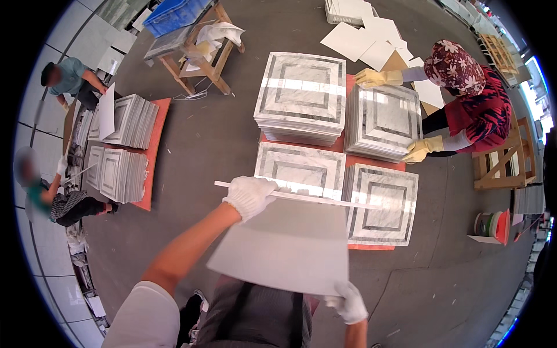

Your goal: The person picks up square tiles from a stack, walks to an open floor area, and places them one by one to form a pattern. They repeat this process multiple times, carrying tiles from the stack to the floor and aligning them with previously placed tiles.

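Both my hands wear white knit gloves and grip a flat light-grey panel (284, 243), tilted in front of my body; its kind cannot be told. My left hand (250, 197) is closed on its far left edge, and my right hand (350, 303) on its near right corner. A thin white strip (325, 201) runs along the far edge and sticks out past both sides. Just beyond it are a near left stack (299, 165) and a near right stack (382, 203) of marble-patterned tiles with grey square borders. Behind stand a taller stack (300, 93) and another stack (386, 119).
A co-worker (484, 110) in yellow gloves holds the far right stack. An orange pallet (371, 247) lies under the tiles. At left, two people work beside more tile stacks (125, 174). A wooden stand (203, 58), loose white sheets (377, 43) and a bucket (486, 225) stand around.
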`<state>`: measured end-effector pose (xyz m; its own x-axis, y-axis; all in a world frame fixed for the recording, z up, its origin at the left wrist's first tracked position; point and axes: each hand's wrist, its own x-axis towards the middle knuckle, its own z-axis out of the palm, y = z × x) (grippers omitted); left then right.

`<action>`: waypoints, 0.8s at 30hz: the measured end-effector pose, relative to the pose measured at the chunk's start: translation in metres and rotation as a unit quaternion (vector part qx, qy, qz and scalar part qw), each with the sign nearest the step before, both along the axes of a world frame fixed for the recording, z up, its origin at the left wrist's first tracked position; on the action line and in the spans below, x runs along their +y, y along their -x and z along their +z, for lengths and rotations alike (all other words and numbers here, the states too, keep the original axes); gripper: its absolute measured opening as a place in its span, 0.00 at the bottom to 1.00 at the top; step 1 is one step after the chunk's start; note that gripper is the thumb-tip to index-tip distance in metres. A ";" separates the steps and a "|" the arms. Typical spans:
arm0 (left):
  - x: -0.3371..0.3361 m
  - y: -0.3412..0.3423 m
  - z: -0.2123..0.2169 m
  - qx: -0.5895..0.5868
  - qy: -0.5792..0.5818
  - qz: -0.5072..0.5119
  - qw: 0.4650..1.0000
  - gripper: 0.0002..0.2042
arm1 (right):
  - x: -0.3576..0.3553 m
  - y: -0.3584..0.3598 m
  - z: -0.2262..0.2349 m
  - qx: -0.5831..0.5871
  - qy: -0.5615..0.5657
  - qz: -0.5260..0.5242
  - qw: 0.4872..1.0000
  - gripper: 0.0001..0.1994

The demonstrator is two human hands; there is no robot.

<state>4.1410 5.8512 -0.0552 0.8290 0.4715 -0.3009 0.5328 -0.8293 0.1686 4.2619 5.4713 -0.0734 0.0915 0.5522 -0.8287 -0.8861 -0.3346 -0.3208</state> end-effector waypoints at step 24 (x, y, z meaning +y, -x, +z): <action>-0.019 0.030 -0.001 -0.023 -0.008 0.012 1.000 0.10 | -0.235 -0.199 0.326 -0.612 0.046 -0.061 0.787 0.32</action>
